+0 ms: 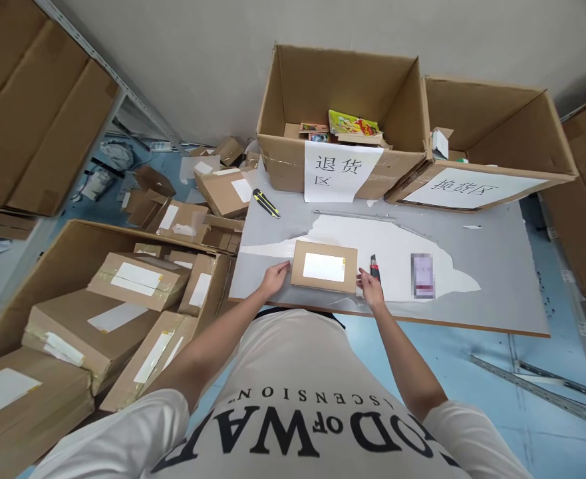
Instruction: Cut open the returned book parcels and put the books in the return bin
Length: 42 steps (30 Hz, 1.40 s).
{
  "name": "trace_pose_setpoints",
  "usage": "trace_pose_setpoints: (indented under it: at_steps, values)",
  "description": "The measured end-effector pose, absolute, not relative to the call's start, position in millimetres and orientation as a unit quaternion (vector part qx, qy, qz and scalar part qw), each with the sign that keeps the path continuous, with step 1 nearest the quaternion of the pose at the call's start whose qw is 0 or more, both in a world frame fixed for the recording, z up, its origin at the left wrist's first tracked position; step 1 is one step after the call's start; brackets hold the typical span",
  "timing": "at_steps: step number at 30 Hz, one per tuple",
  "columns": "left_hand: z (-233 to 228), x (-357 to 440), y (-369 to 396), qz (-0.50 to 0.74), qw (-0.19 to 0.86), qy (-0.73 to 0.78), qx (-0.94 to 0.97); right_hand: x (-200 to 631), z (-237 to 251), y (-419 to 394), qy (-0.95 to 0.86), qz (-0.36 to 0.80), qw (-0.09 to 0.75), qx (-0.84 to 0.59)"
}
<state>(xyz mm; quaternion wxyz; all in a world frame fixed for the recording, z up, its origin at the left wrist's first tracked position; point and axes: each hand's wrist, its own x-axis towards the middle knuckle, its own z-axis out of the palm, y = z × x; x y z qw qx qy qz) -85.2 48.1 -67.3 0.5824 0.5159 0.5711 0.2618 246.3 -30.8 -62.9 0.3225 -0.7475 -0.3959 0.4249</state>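
Because left hand (275,279) and right hand (371,291) grip the carton (324,266), fingers at opposite ends, it presumably sits steady.

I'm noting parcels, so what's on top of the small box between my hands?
The small box bears a white label, yellow-marked at its right edge. Whatever lies beneath the label or inside the closed box is covered.

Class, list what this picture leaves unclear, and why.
Head view:
Closed carton: contents hidden by its cardboard.
Red knife: partly hidden by the right hand.
Purple rectangle: details blurred by pixelation.
Right open box: bottom hidden by its front wall.
Lower-left carton: cut off by the left edge.
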Motion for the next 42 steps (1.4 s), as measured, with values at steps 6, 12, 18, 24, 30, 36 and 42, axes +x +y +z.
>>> trace_pose_setpoints:
  at_steps: [6,12,18,24,30,36,42]
  values:
    - [-70.6,-98.0,24.3,0.190,0.551,0.534,0.613,245.3,-81.3,-70.6,-0.476,0.444,0.318,-0.689]
    - [-75.5,-85.1,18.3,0.195,0.529,0.522,0.640,218.2,-75.8,-64.9,-0.463,0.432,0.319,-0.705]
    - [-61.9,-82.6,21.6,0.187,0.508,0.524,0.657,217.9,-60.6,-60.3,-0.476,0.425,0.294,-0.711]
    - [-23.2,-78.4,40.2,0.158,0.448,0.557,0.682,234.6,-25.2,-38.3,-0.538,0.390,0.244,-0.707]
    - [12.1,-69.5,65.7,0.186,0.401,0.569,0.693,246.3,10.2,-8.9,-0.546,0.378,0.252,-0.704]
    - [13.3,-58.7,81.1,0.192,0.391,0.624,0.648,249.8,12.2,6.2,-0.502,0.411,0.240,-0.722]
    - [-5.6,-57.5,82.2,0.192,0.441,0.639,0.601,252.1,4.5,18.5,-0.463,0.446,0.259,-0.721]
